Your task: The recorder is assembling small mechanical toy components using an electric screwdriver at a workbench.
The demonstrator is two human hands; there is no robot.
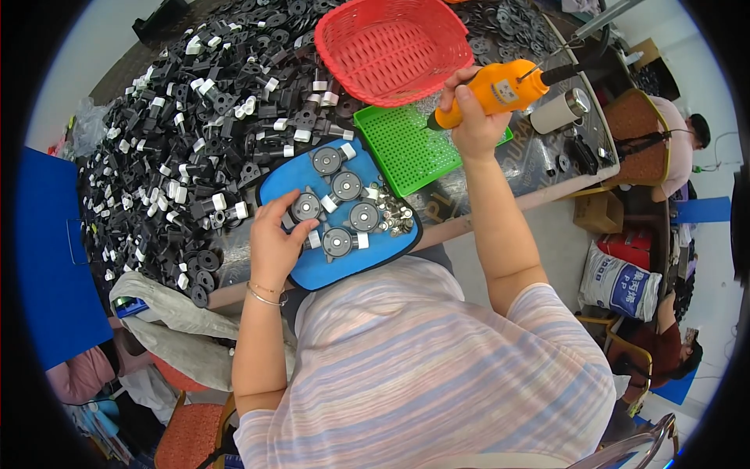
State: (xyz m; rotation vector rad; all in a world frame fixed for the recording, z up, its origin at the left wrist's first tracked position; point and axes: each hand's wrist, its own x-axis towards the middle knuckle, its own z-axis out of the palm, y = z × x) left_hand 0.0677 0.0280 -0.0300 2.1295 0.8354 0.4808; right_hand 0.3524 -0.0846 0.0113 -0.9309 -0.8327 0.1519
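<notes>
My right hand [475,117] is wrapped around an orange electric screwdriver [500,87], raised over the green basket [408,148] with its dark nose pointing left. On a blue mat [324,273] in front of me lie several dark round wheel-like parts with white tabs. My left hand [275,238] has its fingers and thumb curled around one round black part [305,206] at the mat's left side. Another round part [337,242] sits just by the thumb. Small metal screws [397,217] are heaped on the mat's right side.
A large pile of black and white parts [180,133] covers the table's left. A red basket [391,59] stands beyond the green one. To the right are a light cylindrical cup [558,111] and the table edge [578,181]. Other people sit nearby on both sides.
</notes>
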